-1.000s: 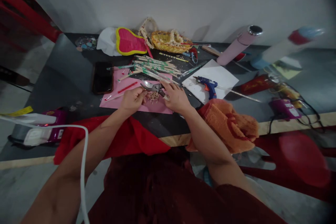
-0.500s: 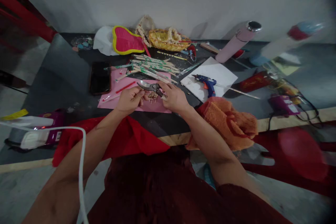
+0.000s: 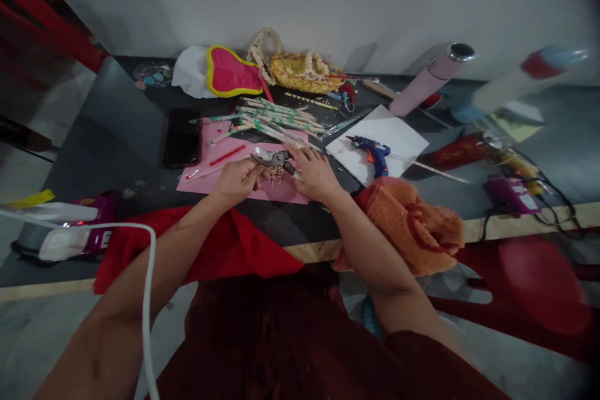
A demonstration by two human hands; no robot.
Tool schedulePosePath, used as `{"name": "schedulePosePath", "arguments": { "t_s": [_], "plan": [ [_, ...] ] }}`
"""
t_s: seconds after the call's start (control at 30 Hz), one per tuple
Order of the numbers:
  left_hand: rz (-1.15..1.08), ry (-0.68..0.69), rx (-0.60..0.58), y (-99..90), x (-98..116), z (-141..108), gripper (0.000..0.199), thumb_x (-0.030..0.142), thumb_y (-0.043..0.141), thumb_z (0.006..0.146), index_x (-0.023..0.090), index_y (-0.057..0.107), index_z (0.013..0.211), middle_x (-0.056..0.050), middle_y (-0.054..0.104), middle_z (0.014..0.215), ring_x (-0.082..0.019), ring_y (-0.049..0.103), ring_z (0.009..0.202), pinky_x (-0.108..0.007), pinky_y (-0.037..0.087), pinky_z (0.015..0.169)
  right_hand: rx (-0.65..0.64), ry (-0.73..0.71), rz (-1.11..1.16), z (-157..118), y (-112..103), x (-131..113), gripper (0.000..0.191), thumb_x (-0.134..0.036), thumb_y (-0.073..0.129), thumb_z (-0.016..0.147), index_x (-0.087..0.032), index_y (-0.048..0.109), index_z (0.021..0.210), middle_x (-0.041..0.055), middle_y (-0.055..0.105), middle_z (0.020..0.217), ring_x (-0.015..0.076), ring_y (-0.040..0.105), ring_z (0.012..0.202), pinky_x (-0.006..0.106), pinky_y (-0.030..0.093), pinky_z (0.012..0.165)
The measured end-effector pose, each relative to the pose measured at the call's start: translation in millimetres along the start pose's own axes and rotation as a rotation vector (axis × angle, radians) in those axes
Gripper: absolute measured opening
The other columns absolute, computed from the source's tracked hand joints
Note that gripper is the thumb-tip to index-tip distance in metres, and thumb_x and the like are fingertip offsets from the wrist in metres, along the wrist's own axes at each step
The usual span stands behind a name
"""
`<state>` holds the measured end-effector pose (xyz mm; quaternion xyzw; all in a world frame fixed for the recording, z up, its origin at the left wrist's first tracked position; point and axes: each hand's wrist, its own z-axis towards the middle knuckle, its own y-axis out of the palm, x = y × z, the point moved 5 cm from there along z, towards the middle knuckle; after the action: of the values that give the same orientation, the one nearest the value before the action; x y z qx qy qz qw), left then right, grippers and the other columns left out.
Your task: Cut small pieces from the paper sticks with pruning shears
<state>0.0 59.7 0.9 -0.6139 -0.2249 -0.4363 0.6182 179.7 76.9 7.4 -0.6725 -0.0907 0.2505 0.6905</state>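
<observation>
My right hand (image 3: 317, 174) is wrapped round the handles of a pair of pruning shears (image 3: 276, 157), whose metal blades point left. Close to the blade tips, my left hand (image 3: 238, 182) is closed in a pinch; what it holds, if anything, is hidden by the fingers. Between the hands, a small heap of short cut wooden pieces (image 3: 275, 173) lies on a pink sheet (image 3: 262, 194). Just beyond are several chopsticks (image 3: 276, 115) in green-printed clear wrappers. A red stick (image 3: 227, 155) rests on the sheet left of the shears.
A phone (image 3: 182, 137) lies at left. A blue glue gun (image 3: 374, 151) rests on white paper (image 3: 407, 134), beside an orange towel (image 3: 407, 219). Behind stand a yellow basket (image 3: 304, 82) and a pink flask (image 3: 429, 81). A red cloth (image 3: 234, 250) hangs over the front edge.
The whole view has shifted slightly to the right. Both hands and the shears keep nearly the same place over the pink sheet.
</observation>
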Motion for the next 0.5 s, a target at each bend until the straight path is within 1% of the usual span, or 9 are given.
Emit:
{"name": "schedulePosePath", "arguments": {
  "t_s": [0.13,0.27,0.5],
  "plan": [
    [0.001,-0.031,-0.004,0.4,0.2,-0.4,0.036,0.035,0.044,0.090,0.015,0.066,0.071,0.000,0.063,0.052,-0.009,0.058,0.045,-0.019,0.043,0.049,0.003,-0.008,0.017,0.4,1.4,2.4,0.066,-0.028,0.049,0.082,-0.024,0.030,0.145,0.0099,0.049,0.135,0.0294,0.046,0.120,0.044,0.040,0.093],
    [-0.022,-0.043,-0.003,-0.6,1.5,-0.4,0.033,0.032,0.043,0.090,0.015,0.067,0.075,0.001,0.062,0.051,-0.009,0.057,0.044,-0.019,0.042,0.047,0.006,-0.015,0.026,-0.2,1.9,0.1,0.062,-0.027,0.048,0.083,-0.025,0.033,0.143,0.0095,0.051,0.134,0.0273,0.048,0.118,0.041,0.040,0.093],
    [-0.039,-0.026,0.058,-5.0,7.1,-1.4,0.032,0.032,0.043,0.090,0.015,0.066,0.077,-0.001,0.064,0.055,-0.010,0.058,0.046,-0.020,0.043,0.048,0.042,0.030,0.068,-3.3,-2.1,-6.4,0.058,-0.024,0.048,0.081,-0.024,0.040,0.138,0.0081,0.059,0.122,0.0248,0.056,0.108,0.035,0.044,0.090]
  ]
}}
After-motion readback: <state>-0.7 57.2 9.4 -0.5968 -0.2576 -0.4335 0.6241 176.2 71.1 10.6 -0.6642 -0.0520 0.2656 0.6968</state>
